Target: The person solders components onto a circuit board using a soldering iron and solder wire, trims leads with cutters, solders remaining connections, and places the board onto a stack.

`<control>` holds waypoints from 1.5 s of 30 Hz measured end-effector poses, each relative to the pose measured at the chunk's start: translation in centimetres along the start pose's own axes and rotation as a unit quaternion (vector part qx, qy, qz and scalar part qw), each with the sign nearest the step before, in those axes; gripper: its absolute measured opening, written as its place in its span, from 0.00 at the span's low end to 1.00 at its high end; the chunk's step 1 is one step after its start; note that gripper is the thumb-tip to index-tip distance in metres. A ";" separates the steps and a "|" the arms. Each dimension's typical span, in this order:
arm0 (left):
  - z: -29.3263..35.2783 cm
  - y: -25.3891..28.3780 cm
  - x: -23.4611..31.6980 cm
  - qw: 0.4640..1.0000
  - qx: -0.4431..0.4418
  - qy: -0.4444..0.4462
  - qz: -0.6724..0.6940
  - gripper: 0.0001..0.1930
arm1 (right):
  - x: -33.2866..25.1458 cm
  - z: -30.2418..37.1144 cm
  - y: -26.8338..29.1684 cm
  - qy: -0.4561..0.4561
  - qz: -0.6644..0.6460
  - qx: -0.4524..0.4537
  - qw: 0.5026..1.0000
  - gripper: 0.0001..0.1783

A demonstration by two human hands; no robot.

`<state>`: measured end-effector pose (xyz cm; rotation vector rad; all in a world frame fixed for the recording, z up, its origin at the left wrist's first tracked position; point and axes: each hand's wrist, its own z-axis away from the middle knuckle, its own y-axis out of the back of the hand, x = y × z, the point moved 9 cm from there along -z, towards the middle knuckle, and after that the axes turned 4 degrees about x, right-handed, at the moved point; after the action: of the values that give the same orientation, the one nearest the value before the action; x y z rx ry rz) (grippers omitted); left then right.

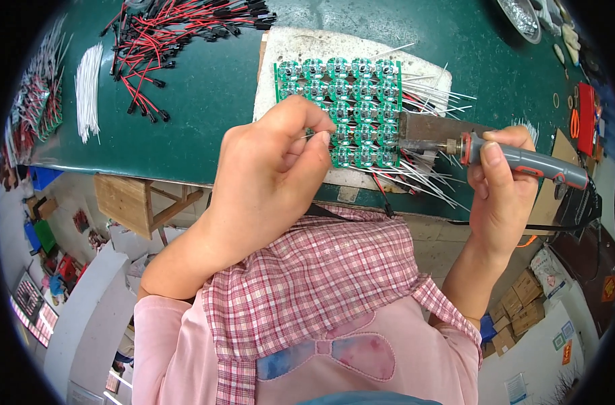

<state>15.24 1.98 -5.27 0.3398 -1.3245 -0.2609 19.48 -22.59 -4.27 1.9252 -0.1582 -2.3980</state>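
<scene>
A green panel of small round circuit boards lies on a white pad on the green table. My left hand hovers over the panel's near left part, thumb and forefinger pinched on a thin wire. My right hand grips a grey soldering iron with an orange collar; its metal tip points left toward the panel's right edge. White wires stick out from the panel's right side, and more fan out below it.
A pile of red and black leads lies at the table's far left, beside a bundle of white wires. Finished boards are stacked at the left edge. Red tools sit at far right. A wooden stool stands below the table.
</scene>
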 end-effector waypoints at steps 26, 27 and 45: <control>0.0 -3.0 1.9 0.983 -0.024 -0.134 -0.121 0.03 | 1.5 0.1 -2.0 -0.059 -0.043 -0.055 0.996 0.10; 0.0 -3.0 1.9 0.983 -0.025 -0.135 -0.120 0.03 | 1.4 0.1 -2.1 -0.059 -0.043 -0.054 0.996 0.10; 0.8 0.5 -0.2 0.994 0.024 -0.055 -0.089 0.04 | -0.2 1.5 -1.6 -0.015 0.005 -0.004 1.000 0.09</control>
<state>14.40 2.42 -5.10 0.4916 -1.4117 -0.4021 18.06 -20.92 -3.97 1.8808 -0.1585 -2.4174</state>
